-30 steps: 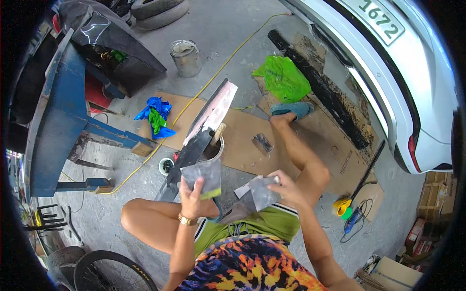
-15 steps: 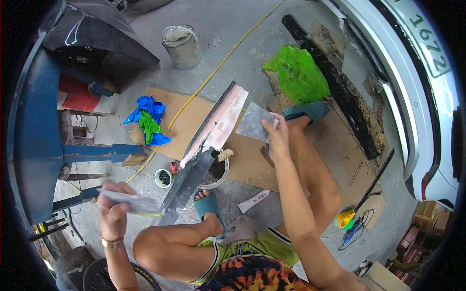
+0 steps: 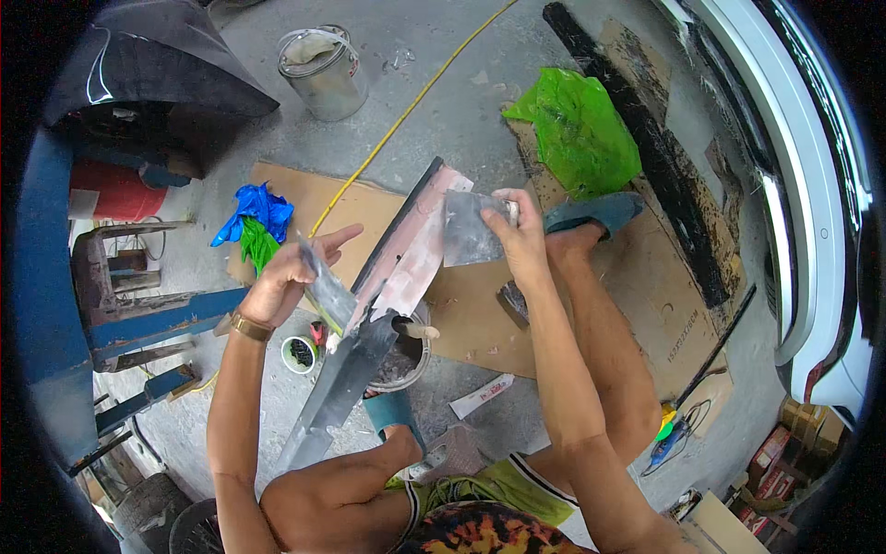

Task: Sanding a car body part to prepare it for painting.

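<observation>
A long dark panel, with pinkish-white filler on its far half, slants across in front of me, its middle over a bucket. My left hand grips a thin grey putty spreader beside the panel's left edge; one finger points out to the right. Yellowish putty shows along the spreader's lower edge. My right hand pinches a flat grey plate by its right side, next to the filler-covered part. Whether the spreader touches the panel, I cannot tell.
Flattened cardboard lies under the work. Around it are a white tube, a small white cup, blue plastic, a green bag, a paint can and a yellow hose. A white car bumper curves along the right.
My left hand has moved up and right with the spreader, toward the panel's middle. The plate in my right hand has shifted slightly left, nearer the filler.
</observation>
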